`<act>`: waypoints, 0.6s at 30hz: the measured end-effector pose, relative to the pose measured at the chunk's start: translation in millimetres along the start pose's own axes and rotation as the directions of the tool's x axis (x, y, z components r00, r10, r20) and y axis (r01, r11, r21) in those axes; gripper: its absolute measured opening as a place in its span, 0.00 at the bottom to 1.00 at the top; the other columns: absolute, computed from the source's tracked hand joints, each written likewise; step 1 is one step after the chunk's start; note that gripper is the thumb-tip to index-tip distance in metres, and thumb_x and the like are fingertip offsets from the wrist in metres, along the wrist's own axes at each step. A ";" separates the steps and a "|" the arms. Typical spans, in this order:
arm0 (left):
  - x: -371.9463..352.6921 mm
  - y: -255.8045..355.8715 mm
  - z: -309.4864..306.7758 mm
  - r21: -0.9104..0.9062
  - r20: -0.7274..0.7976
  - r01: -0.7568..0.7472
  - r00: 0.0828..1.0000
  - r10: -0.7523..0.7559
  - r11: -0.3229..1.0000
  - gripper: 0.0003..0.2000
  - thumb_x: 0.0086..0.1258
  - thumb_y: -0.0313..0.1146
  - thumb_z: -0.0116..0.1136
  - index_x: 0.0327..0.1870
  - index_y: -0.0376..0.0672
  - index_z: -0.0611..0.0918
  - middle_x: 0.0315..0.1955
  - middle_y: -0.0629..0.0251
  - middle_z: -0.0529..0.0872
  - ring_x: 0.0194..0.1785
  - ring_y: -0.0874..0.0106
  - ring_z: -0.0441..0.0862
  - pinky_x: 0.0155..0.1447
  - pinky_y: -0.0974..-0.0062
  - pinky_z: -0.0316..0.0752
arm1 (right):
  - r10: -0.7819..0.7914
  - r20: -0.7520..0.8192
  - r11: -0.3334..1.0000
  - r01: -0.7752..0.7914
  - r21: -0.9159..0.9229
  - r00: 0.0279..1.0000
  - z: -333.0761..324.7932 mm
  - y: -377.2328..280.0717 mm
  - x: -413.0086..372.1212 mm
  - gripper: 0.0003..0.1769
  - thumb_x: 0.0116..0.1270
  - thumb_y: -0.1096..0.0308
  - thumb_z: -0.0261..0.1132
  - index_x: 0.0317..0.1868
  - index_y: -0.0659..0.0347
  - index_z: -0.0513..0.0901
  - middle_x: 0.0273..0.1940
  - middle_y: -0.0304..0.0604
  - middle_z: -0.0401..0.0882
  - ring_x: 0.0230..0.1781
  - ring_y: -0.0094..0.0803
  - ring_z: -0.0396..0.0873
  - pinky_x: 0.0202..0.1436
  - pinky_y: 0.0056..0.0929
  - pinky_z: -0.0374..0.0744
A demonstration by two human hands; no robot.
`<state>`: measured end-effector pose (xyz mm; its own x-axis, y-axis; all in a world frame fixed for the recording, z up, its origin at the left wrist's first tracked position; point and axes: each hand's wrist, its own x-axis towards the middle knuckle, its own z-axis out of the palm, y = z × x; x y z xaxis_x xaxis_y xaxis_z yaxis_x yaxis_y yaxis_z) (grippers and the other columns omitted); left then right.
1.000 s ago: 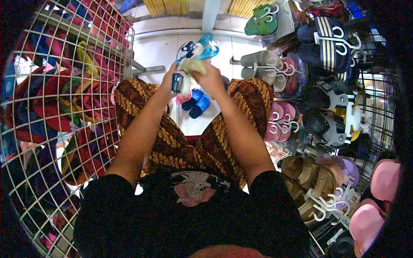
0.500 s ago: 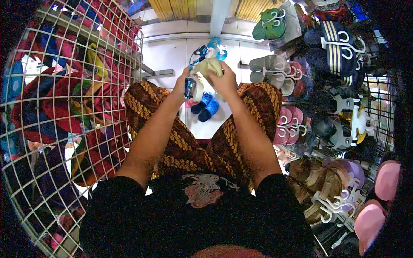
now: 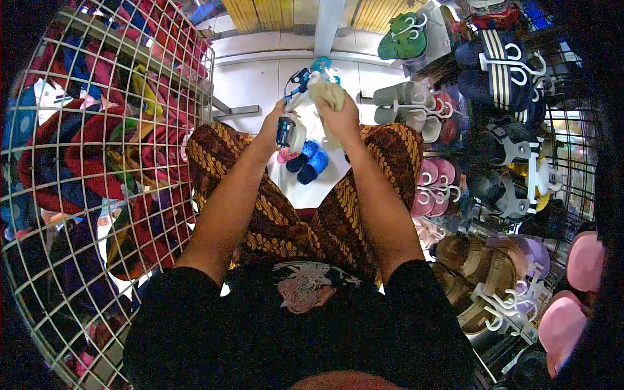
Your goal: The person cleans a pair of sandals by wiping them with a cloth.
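My left hand (image 3: 268,133) is closed around a navy-and-white sandal (image 3: 286,132), with a second dark blue strap piece (image 3: 299,79) just beyond the fingers. In my right hand (image 3: 341,120) is a pale yellow cloth (image 3: 328,95), bunched up and held slightly above and right of the sandal. Whether the cloth touches the sandal cannot be made out in the glare. On the white floor below stand blue clogs (image 3: 314,166) with dark insides, beside a pink item (image 3: 286,155). A teal item (image 3: 321,64) with white plastic shows behind the hands.
A white wire grid (image 3: 123,130) holding colourful footwear rises on the left. To the right hang green sandals (image 3: 403,40), grey sandals (image 3: 406,107), pink sandals (image 3: 434,185) and brown sandals (image 3: 484,263) on white hooks. My patterned trouser legs (image 3: 221,153) frame the tiled floor (image 3: 250,78).
My right hand has lifted the cloth up and a little to the right, away from the sandal. My left hand keeps its hold on the sandal and has barely moved.
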<state>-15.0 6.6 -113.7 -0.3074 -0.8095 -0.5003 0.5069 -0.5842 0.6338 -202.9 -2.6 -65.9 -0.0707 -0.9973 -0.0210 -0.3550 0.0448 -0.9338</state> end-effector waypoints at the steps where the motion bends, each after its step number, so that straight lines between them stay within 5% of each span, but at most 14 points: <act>1: -2.3 1.3 2.8 0.003 -0.011 0.022 1.000 -0.022 1.000 0.20 0.77 0.53 0.41 0.47 0.47 0.78 0.27 0.69 0.81 0.27 0.74 0.81 0.31 0.72 0.81 | -0.040 0.077 0.995 0.047 -0.093 0.996 -2.1 -15.6 -10.8 0.24 0.57 0.63 0.75 0.52 0.63 0.80 0.43 0.47 0.85 0.41 0.34 0.84 0.45 0.32 0.80; 3: -2.2 4.5 13.6 0.002 -0.101 0.037 0.994 -0.037 0.999 0.23 0.76 0.55 0.42 0.39 0.43 0.79 0.25 0.67 0.81 0.26 0.73 0.81 0.31 0.72 0.80 | -0.204 0.157 0.969 0.222 -0.107 0.966 8.2 1.7 -14.3 0.24 0.58 0.63 0.75 0.51 0.66 0.80 0.41 0.48 0.85 0.38 0.33 0.84 0.42 0.30 0.81; 6: 5.6 0.0 2.8 -0.078 -0.042 0.075 0.996 -0.078 0.994 0.23 0.76 0.56 0.42 0.39 0.44 0.79 0.25 0.67 0.82 0.25 0.73 0.81 0.31 0.72 0.80 | -0.014 -0.040 1.000 0.015 0.013 0.999 4.2 2.3 -4.5 0.24 0.57 0.61 0.75 0.50 0.65 0.81 0.39 0.49 0.85 0.38 0.35 0.84 0.44 0.31 0.80; 7: -3.9 7.0 6.8 0.027 -0.088 0.091 0.992 -0.088 0.995 0.22 0.76 0.55 0.43 0.39 0.44 0.79 0.25 0.68 0.81 0.25 0.73 0.81 0.30 0.72 0.79 | -0.067 -0.048 0.980 0.057 -0.190 0.997 -4.0 1.5 1.6 0.24 0.56 0.60 0.76 0.48 0.66 0.81 0.39 0.50 0.85 0.38 0.36 0.84 0.45 0.31 0.80; 10: -4.7 6.7 4.0 -0.022 -0.033 0.061 0.998 -0.062 0.998 0.22 0.76 0.55 0.43 0.40 0.44 0.78 0.24 0.68 0.80 0.25 0.73 0.80 0.29 0.72 0.79 | -0.101 -0.010 0.993 0.100 -0.063 0.995 6.2 7.0 -7.1 0.23 0.55 0.60 0.76 0.47 0.66 0.82 0.39 0.51 0.85 0.39 0.38 0.84 0.45 0.32 0.80; 12: 0.5 1.4 6.1 -0.011 -0.055 0.011 0.998 -0.011 1.000 0.21 0.77 0.54 0.42 0.40 0.44 0.78 0.23 0.68 0.80 0.24 0.73 0.80 0.29 0.72 0.79 | -0.231 0.104 0.939 0.249 -0.236 0.967 8.0 12.2 -9.3 0.23 0.56 0.61 0.76 0.47 0.65 0.82 0.41 0.50 0.84 0.39 0.36 0.84 0.45 0.34 0.81; 15: -2.9 5.9 8.8 -0.062 -0.028 0.080 0.996 -0.082 0.995 0.21 0.77 0.54 0.42 0.39 0.44 0.78 0.22 0.67 0.80 0.23 0.73 0.80 0.28 0.72 0.79 | -0.010 -0.115 0.999 0.014 0.029 0.993 2.8 0.9 -2.6 0.21 0.56 0.61 0.75 0.46 0.64 0.82 0.37 0.48 0.85 0.36 0.34 0.84 0.41 0.33 0.81; 16: -1.8 2.4 4.6 -0.079 -0.012 0.093 0.995 -0.094 0.993 0.22 0.76 0.55 0.42 0.39 0.44 0.78 0.23 0.67 0.80 0.24 0.73 0.80 0.28 0.72 0.79 | -0.086 -0.186 0.992 0.066 -0.112 0.979 -3.2 1.5 1.9 0.21 0.56 0.60 0.75 0.45 0.65 0.81 0.36 0.46 0.85 0.35 0.33 0.84 0.40 0.32 0.81; 18: 0.1 -2.0 2.3 -0.118 0.024 0.117 0.993 -0.115 0.986 0.22 0.76 0.56 0.43 0.37 0.44 0.79 0.23 0.67 0.80 0.24 0.73 0.81 0.28 0.72 0.79 | 0.002 -0.051 1.000 -0.003 -0.025 0.999 -1.2 -3.2 -1.3 0.22 0.56 0.60 0.75 0.45 0.65 0.82 0.40 0.50 0.84 0.39 0.36 0.84 0.44 0.34 0.80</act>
<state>-18.0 7.5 -113.7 -0.3827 -0.7384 -0.5553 0.5592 -0.6636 0.4969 -202.9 -1.4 -62.5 -0.1188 -0.9929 -0.0045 -0.3779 0.0494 -0.9245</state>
